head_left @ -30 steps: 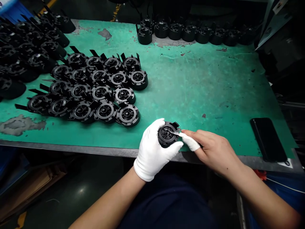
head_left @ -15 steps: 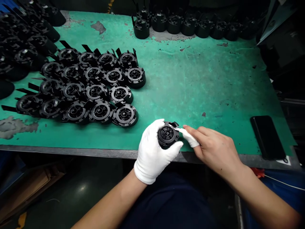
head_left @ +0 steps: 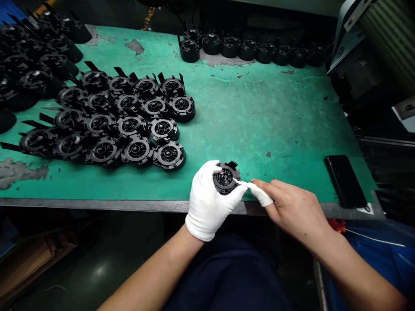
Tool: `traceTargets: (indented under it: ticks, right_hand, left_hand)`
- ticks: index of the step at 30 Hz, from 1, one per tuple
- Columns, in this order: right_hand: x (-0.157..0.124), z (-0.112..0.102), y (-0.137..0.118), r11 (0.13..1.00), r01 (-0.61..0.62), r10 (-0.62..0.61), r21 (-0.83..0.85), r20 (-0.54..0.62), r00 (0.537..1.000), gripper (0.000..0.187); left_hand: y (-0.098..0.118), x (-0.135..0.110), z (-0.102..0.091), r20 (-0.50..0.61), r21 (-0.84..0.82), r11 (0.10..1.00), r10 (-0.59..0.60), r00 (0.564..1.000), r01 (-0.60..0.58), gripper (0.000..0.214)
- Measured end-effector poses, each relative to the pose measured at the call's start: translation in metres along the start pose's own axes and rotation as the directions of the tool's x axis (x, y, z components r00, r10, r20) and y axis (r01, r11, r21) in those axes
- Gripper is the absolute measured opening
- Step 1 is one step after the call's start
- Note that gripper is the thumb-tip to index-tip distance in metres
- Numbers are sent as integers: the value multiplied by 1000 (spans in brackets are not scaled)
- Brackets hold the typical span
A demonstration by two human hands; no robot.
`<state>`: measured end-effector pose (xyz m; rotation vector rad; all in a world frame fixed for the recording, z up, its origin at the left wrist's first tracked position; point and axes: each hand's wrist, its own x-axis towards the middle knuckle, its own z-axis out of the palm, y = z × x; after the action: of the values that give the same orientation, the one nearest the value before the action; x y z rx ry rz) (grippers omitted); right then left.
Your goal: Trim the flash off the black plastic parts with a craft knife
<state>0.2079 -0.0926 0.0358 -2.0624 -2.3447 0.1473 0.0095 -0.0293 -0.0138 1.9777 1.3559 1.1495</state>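
Observation:
My left hand (head_left: 209,205), in a white glove, is closed around a round black plastic part (head_left: 223,178) above the table's front edge. The part's ringed face points up, with a short tab at its top. From the right, my right hand (head_left: 292,205) pinches a small knife (head_left: 242,183) with a thin, pale pointed blade. Its tip touches or sits just over the right side of the part's face. A white cover wraps one finger of that hand; the rest is bare. Most of the knife's handle is hidden in my grip.
Rows of similar black parts (head_left: 131,125) stand left on the green table (head_left: 259,112), with more crowded at the far left. Another row (head_left: 230,46) lines the back edge. A black phone (head_left: 345,181) lies at the right, near metal equipment (head_left: 346,34).
The knife tip has moved from the part's upper right rim inward and lower on its face. The part is turned slightly anticlockwise in my left hand. The whole view has shifted a little.

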Motion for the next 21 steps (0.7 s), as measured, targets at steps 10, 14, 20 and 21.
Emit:
traceTargets:
  ticks: [10,14,20,21]
  right_hand:
    - [4,-6,18,971,38,-45,238,25,999,36]
    - [22,-8,40,965,193,-215,178,116,970,37]
    - [48,-10,46,916,363,-389,173,148,909,37]
    - [51,-10,46,910,374,-401,178,152,903,37]
  left_hand:
    - [-7,9,-17,249,-64,998,-1,969,17,76]
    - [-17,35,-38,471,-76,997,5,882,35,82]
    - [-25,63,-51,641,-85,996,53,766,3,84]
    - [-26,64,-51,650,-83,997,50,758,5,85]
